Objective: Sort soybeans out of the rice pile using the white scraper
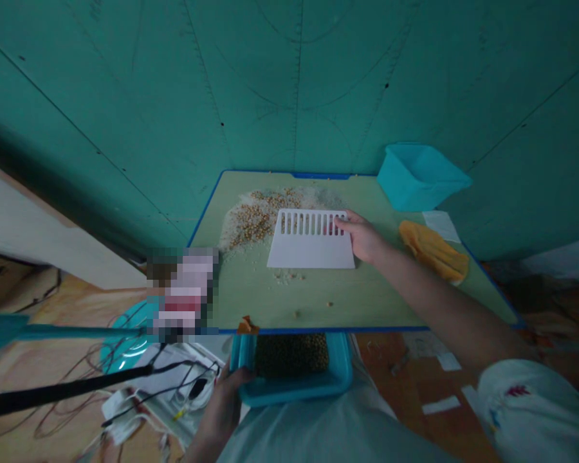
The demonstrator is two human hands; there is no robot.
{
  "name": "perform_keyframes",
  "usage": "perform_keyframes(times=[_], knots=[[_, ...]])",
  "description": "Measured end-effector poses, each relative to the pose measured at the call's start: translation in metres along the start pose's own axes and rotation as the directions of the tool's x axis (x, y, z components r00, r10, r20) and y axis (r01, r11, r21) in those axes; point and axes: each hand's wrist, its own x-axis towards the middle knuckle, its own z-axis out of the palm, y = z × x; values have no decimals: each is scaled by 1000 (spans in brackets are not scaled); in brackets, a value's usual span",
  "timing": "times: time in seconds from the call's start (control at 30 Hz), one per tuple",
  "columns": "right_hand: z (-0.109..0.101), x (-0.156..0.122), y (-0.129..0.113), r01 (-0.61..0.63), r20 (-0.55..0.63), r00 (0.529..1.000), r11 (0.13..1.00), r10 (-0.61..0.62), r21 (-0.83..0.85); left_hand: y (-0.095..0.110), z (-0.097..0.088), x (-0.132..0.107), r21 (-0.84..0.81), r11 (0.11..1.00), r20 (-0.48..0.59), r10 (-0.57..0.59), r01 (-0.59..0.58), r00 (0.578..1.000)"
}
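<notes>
My right hand (pixel 364 238) grips the right end of a white slotted scraper (pixel 311 251), thumb on its front face, over the middle of the table. Behind and left of the scraper lies a spread of yellowish beans (pixel 253 218) mixed with pale grains. A few stray beans and crumbs sit nearer the front edge. Below that edge, my left hand (pixel 229 392) holds the left side of a blue bin (pixel 294 392), thumb over its rim. Dark green and tan small grains (pixel 292 355) fill part of the bin.
The pale green tabletop (pixel 376 302) has a blue rim. At its right stand a turquoise bin (pixel 415 180), a folded orange cloth (pixel 434 251) and a white paper (pixel 441 226). A blurred-out box (pixel 188 289) is at the left edge. Cables (pixel 77 386) cross the floor at left.
</notes>
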Motion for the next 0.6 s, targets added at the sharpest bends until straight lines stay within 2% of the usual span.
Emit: perform_keyframes(times=[0.17,0.33,0.47,0.6], knots=[[3,-1,0,-11,-2,1000,1000,11,6,1,0,2,26,1000,-21,-10,10,1000],[7,-13,2,-67,45,997,997,65,32,4,2,0,39,999,17,-10,9,1000],[5,-20,-2,-80,61,995,996,78,30,5,3,-1,11,1000,-9,-18,19,1000],[6,-21,-3,-67,53,997,997,64,40,7,5,-1,-5,1000,33,-25,26,999]])
